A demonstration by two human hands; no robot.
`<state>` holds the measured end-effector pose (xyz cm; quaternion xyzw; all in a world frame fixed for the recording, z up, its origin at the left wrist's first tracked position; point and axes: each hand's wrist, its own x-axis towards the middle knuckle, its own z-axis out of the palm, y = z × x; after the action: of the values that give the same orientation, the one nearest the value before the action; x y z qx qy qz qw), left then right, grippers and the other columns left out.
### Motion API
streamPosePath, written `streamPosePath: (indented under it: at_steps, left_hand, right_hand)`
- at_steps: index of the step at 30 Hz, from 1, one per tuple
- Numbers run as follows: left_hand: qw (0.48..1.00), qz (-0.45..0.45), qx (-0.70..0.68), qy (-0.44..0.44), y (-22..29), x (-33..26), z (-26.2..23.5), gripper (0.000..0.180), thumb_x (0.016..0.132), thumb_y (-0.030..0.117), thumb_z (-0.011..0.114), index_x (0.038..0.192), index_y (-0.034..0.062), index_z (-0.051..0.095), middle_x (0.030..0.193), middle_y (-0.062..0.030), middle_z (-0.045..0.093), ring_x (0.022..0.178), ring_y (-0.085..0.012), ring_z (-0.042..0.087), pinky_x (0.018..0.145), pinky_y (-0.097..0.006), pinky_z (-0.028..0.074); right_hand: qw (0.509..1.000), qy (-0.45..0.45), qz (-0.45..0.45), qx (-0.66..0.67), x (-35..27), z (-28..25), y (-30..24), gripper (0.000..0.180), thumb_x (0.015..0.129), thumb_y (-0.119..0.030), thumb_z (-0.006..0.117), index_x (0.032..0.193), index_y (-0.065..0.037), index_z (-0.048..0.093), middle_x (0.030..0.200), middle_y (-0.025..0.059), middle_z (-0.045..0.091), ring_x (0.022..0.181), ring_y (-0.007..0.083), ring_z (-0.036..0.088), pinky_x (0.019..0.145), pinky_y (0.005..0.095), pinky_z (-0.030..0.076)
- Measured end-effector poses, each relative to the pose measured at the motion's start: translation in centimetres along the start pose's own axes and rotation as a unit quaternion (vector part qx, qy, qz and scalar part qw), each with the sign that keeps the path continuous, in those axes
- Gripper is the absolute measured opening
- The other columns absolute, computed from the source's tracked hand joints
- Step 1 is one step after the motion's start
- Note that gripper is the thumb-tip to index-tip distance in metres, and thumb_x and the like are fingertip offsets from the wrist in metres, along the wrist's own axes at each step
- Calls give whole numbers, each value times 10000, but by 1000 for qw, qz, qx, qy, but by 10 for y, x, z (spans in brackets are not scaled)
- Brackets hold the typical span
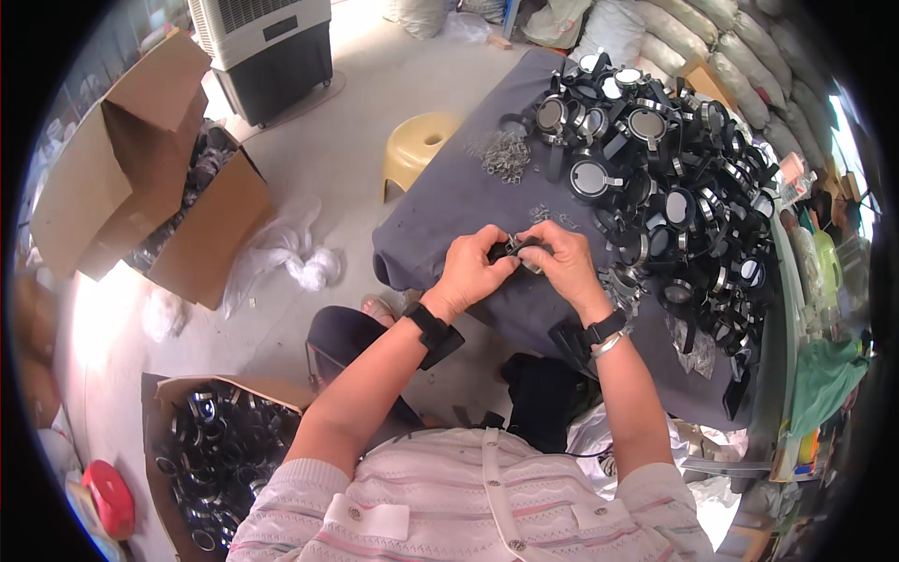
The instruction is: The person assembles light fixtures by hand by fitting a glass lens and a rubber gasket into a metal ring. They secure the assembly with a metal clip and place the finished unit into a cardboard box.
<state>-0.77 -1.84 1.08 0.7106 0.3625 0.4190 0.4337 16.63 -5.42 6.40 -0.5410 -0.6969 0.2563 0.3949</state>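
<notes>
My left hand (pixel 466 272) and my right hand (pixel 567 270) meet over the near edge of the grey cloth-covered table (pixel 421 229). Between their fingertips they pinch a small black part (pixel 510 247) with a bit of shiny metal; my fingers hide most of it. Just beyond the hands lie a few small metal clips (pixel 552 217), and a larger heap of wire-like metal clips (pixel 506 155) sits farther back. To the right rises a big pile of black pieces with round silver discs (pixel 646 125), several with black straps or handles.
A carton (pixel 213 239) of wrapped pieces stands at left, near a yellow stool (pixel 417 150) and an air cooler (pixel 272 56). Lower left, another carton (pixel 281 391) holds black ring-shaped pieces. Clear plastic (pixel 304 267) lies on the floor. Stuffed sacks (pixel 674 28) line the back right.
</notes>
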Motion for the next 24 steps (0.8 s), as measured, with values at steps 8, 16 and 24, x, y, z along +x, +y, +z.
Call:
streamPosePath:
  at_steps: [8, 16, 24]
  left_hand:
    - [991, 90, 52, 81, -3, 4, 6, 265, 765, 130, 715, 950, -15, 592, 684, -137, 618, 572, -208, 592, 566, -305, 469]
    - [993, 80, 51, 77, -5, 3, 6, 300, 755, 169, 737, 952, -10, 597, 662, -132, 602, 576, -196, 588, 582, -311, 471]
    - [933, -155, -315, -80, 1, 13, -13, 60, 816, 57, 617, 859, 18, 599, 652, -21, 573, 519, -115, 521, 488, -244, 417]
  right_hand:
    - [996, -85, 35, -17, 30, -14, -10, 143, 754, -91, 704, 854, -25, 627, 645, 34, 629, 600, 90, 592, 550, 257, 457]
    - [999, 10, -43, 11, 6, 5, 2, 171, 762, -10, 690, 911, -9, 606, 759, 30, 623, 661, 74, 583, 587, 236, 471]
    - [998, -12, 24, 63, -2, -1, -2, 118, 792, -12, 672, 880, 0, 594, 710, 18, 614, 626, 56, 554, 553, 232, 457]
